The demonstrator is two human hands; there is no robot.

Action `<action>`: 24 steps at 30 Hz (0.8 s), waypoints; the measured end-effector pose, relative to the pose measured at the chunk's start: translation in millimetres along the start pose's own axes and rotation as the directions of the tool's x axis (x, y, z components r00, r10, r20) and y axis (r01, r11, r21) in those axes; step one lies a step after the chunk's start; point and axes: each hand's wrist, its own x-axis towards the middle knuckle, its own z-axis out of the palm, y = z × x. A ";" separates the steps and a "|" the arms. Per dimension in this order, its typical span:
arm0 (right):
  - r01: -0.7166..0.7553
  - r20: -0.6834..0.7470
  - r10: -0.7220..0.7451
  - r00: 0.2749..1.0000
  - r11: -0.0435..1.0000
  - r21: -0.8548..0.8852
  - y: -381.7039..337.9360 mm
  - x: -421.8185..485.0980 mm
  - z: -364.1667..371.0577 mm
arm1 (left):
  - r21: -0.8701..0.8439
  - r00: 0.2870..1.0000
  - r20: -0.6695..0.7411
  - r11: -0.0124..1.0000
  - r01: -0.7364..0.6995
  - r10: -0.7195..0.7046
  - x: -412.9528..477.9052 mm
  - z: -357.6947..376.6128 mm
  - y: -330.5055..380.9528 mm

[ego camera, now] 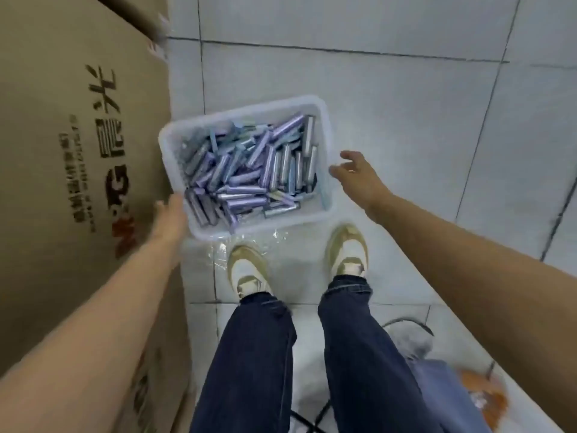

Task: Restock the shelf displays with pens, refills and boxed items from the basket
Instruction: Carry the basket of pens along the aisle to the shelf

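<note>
Below, clear basket (324, 126) heaped with purple packs (249, 170); left hand (171, 215), right hand (356, 175): fingers (337, 171) spread, empty.

A translucent white plastic basket (324, 157), rectangular with rounded corners, sits level just toward 11 o'clock of the view's centre, turned slightly so its far right corner points to 1 o'clock. It is heaped with slim purple, blue and silver packs (246, 176). Those at its 3 o'clock side lie in a parallel row, and those toward 9 and 6 o'clock lie crossed.
</note>
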 end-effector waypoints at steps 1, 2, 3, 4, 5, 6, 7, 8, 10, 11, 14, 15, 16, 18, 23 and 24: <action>0.001 -0.010 -0.001 1.000 1.000 0.014 1.7 9.0 7.2 | -0.051 1.000 -0.007 0.998 -0.029 0.029 9.0 5.3 1.3; 0.007 -0.037 -0.006 0.999 1.000 0.025 5.7 19.7 12.3 | -0.073 0.999 -0.017 0.996 -0.050 0.048 18.8 9.0 1.0; 0.019 -0.073 -0.017 0.997 0.999 0.032 9.7 26.5 18.4 | -0.083 0.997 -0.036 0.994 -0.078 0.075 24.7 11.9 0.2; 0.041 -0.111 -0.037 0.993 0.999 0.034 13.6 30.6 24.7 | -0.091 0.996 -0.050 0.993 -0.078 0.073 29.3 13.2 -0.7; 0.064 -0.153 -0.057 0.987 0.997 0.044 17.5 33.8 28.6 | -0.082 0.993 -0.072 0.991 -0.102 0.096 32.5 14.4 -4.3; 0.079 -0.186 -0.069 0.980 0.996 0.051 20.1 34.4 28.6 | -0.073 0.988 -0.090 0.989 -0.129 0.122 31.4 13.7 -6.4; 0.086 -0.204 -0.071 0.976 0.994 0.066 21.6 34.0 26.1 | -0.073 0.982 -0.113 0.985 -0.159 0.150 29.8 11.6 -8.4; 0.082 -0.208 -0.064 0.976 0.993 0.080 21.5 31.5 21.9 | -0.075 0.977 -0.127 0.980 -0.183 0.173 24.8 10.2 -9.4; 0.063 -0.205 -0.044 0.978 0.994 0.087 19.3 20.3 7.9 | -0.053 0.963 -0.173 0.974 -0.218 0.206 7.1 8.3 -4.4; 0.064 -0.202 -0.047 0.978 0.995 0.080 17.0 9.9 -0.5 | -0.034 0.950 -0.187 0.965 -0.260 0.249 -5.9 7.8 0.5; 0.124 -0.237 -0.108 0.966 0.991 0.054 7.3 -37.2 -27.9 | -0.035 0.914 -0.188 0.927 -0.373 0.361 -59.8 4.3 17.1; 0.159 -0.262 -0.139 0.955 0.986 0.057 1.6 -57.0 -38.3 | -0.065 0.907 -0.167 0.914 -0.401 0.387 -81.9 1.4 23.4; 0.189 -0.292 -0.161 0.943 0.980 0.069 -5.5 -77.8 -49.9 | -0.083 0.899 -0.141 0.900 -0.429 0.415 -106.2 -2.2 30.7; 0.241 -0.356 -0.205 0.912 0.969 0.058 -25.1 -123.3 -77.7 | -0.071 0.876 -0.088 0.874 -0.480 0.474 -158.5 -12.0 47.8; 0.330 -0.427 -0.300 0.853 0.944 -0.006 -87.3 -248.9 -159.3 | -0.033 0.815 -0.017 0.814 -0.579 0.579 -304.4 -43.7 106.9; 0.352 -0.434 -0.322 0.841 0.936 -0.014 -102.0 -273.7 -175.8 | -0.044 0.806 -0.007 0.806 -0.591 0.591 -335.2 -50.8 120.6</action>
